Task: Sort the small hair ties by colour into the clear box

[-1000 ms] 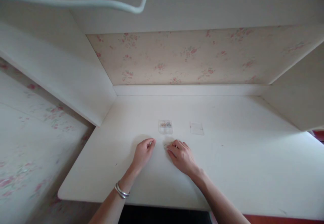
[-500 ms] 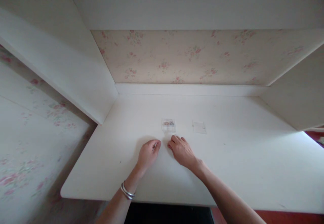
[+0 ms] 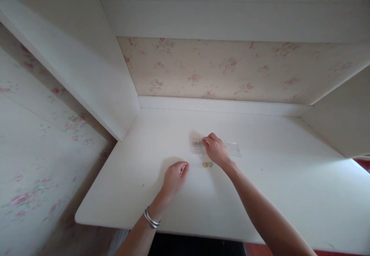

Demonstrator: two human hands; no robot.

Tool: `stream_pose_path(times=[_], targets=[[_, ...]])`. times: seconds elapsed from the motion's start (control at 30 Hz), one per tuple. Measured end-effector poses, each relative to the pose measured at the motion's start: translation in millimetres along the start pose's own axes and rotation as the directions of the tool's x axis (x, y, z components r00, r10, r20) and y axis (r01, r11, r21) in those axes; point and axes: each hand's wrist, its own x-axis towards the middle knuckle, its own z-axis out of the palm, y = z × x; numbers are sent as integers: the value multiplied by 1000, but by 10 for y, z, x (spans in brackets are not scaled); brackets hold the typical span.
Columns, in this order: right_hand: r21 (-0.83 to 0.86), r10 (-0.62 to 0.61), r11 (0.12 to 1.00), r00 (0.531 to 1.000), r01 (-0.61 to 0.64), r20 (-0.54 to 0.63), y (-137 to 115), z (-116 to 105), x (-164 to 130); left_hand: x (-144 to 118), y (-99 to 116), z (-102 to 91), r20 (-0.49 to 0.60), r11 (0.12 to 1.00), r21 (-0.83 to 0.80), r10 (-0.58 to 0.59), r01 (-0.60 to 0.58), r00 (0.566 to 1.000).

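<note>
My right hand reaches forward over a small clear plastic box with tiny coloured items inside, its fingertips at the box's right side. Whether the fingers pinch anything is hidden. Two small round pieces, one gold and one grey, lie on the white desk just below that hand. My left hand rests on the desk with curled fingers, a silver bracelet on its wrist. A clear lid lies flat to the right of my right hand.
The desk sits in a white alcove with a floral wallpaper back wall. A white side panel stands on the left and another on the right. The desk's front edge is near me.
My right hand moved forward from beside the left hand to the clear box, uncovering two small round pieces on the desk. The left hand stayed put. The view shifted slightly.
</note>
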Motion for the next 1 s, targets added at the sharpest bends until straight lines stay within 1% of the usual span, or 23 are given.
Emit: stream_pose_path(times=[0.1,0.2,0.27,0.33,0.5,0.67,0.83,1.0], targets=[[6,4,1000,1000,-4,-2,19,62,-20,-2,-17,3,4,1000,8,9,-9,1000],[83,38,996,996,-31,-76,81,50,-106,-11,-6,-5,8,999,23,26,-26,1000],[155,81,986,989,-61,-126,147,10,-194,-20,19,-13,16,998,56,40,-40,999],[217,130,971,980,-95,-153,222,-34,-306,-29,54,-18,33,993,105,54,-57,998],[314,259,927,955,-205,-143,349,-63,-660,-41,178,28,95,974,188,112,-129,989],[394,373,864,924,-313,-85,296,-2,-942,-15,347,157,172,950,227,176,-212,969],[451,388,838,917,-308,-95,232,10,-1037,61,488,263,196,924,301,182,-235,964],[470,372,839,919,-274,-129,284,35,-1060,157,564,341,224,900,348,190,-261,956]])
